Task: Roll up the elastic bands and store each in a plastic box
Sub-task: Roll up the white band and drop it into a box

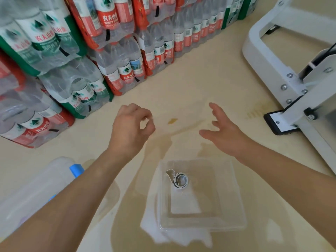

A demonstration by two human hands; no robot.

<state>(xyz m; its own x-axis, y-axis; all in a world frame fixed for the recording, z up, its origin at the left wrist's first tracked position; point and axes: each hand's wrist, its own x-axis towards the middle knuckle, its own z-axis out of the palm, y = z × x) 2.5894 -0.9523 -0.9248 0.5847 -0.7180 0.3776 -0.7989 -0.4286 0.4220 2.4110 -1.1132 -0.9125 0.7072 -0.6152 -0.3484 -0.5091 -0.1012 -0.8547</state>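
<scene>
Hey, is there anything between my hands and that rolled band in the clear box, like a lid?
Nothing visible. The clear box looks open on top, with the rolled band inside near its far left corner. The left hand and right hand hover beyond the box's far side.

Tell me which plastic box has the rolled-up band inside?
The clear box in the middle holds the rolled band. The other box, with the blue clip, shows no band.
</scene>
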